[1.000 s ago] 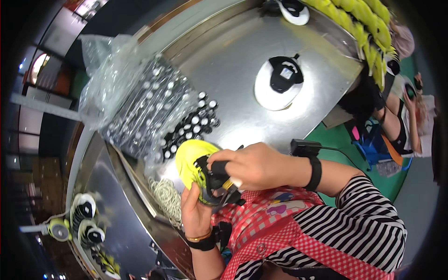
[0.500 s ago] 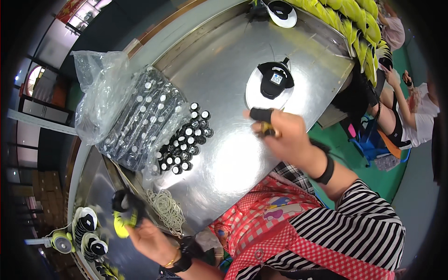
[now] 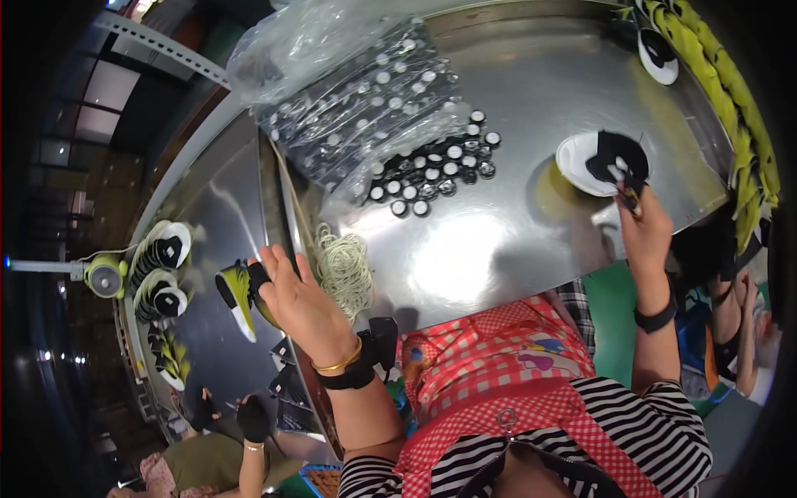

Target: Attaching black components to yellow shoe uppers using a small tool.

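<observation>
My left hand (image 3: 303, 311) reaches over the seam between the two metal surfaces, its fingers stretched out. Beside its fingertips is a yellow-green, black and white piece (image 3: 237, 303) that looks like a shoe upper; part of it is behind the hand. At the right, my right hand (image 3: 647, 232) is closed at the near edge of a black-and-white shoe upper (image 3: 581, 164), which appears tilted up off the table. Something small, dark and brass-coloured shows at those fingers, too small to name. Both hands seem to have black finger covers.
A clear plastic bag (image 3: 357, 100) of small round black parts lies at the back, more parts (image 3: 432, 174) spilling from it. A coil of pale cord (image 3: 344, 270) is near the seam. Yellow uppers (image 3: 730, 108) line the right edge. Nested uppers (image 3: 158, 290) and another person's hand (image 3: 253, 419) are at left.
The view has swung left. My left hand's fingers have straightened away from the yellow-green upper. My right hand has reached the black-and-white upper, which has turned and appears raised.
</observation>
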`<action>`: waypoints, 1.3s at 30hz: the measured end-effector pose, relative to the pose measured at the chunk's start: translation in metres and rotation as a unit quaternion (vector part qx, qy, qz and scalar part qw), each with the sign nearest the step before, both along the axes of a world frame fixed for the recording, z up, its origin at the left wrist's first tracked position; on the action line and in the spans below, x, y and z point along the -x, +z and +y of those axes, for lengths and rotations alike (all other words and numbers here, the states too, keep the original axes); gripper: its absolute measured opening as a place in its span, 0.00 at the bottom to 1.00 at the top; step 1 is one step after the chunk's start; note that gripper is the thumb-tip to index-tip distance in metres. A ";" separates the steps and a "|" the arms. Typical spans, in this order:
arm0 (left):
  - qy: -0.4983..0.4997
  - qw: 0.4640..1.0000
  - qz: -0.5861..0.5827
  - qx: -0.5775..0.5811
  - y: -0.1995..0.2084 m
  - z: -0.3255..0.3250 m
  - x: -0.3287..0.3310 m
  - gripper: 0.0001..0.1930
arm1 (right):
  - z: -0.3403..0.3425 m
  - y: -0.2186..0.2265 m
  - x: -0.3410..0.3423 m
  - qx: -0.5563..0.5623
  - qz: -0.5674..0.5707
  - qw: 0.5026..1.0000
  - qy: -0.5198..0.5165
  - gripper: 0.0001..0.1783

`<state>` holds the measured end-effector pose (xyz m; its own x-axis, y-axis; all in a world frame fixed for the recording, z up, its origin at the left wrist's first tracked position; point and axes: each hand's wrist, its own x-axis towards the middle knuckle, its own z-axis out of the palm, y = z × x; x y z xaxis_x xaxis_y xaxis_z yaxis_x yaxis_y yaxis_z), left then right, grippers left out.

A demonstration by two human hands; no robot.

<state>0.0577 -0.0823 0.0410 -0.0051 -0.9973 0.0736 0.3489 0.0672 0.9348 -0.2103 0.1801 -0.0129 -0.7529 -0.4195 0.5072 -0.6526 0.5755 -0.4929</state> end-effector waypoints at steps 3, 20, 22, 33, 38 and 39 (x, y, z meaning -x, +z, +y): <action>-0.168 0.959 -0.214 0.084 0.002 0.017 0.007 0.32 | -0.004 0.025 -0.025 0.061 -0.114 0.991 0.047 0.08; -0.195 0.790 -0.538 0.219 -0.078 0.036 0.057 0.19 | -0.071 0.026 -0.107 -0.159 -0.022 0.858 0.487 0.09; -0.140 0.754 -0.569 0.296 -0.071 0.014 0.058 0.17 | -0.078 0.018 -0.107 -0.168 0.005 0.840 0.515 0.08; -0.160 0.649 -0.670 0.324 -0.076 -0.007 0.058 0.13 | -0.079 0.017 -0.109 -0.026 -0.150 0.898 0.413 0.11; -0.198 0.691 -0.660 0.218 -0.069 -0.006 0.057 0.12 | -0.086 0.033 -0.113 0.121 -0.182 0.873 0.436 0.10; -0.273 0.840 -0.466 0.047 -0.063 -0.002 0.056 0.12 | -0.086 0.039 -0.115 0.168 -0.216 0.869 0.412 0.09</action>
<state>0.0019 -0.0845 -0.0222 -0.5600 -0.8170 -0.1379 -0.5289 0.2244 0.8185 -0.0956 0.0944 0.0258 -0.4177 -0.7896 0.4494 -0.4866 -0.2233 -0.8446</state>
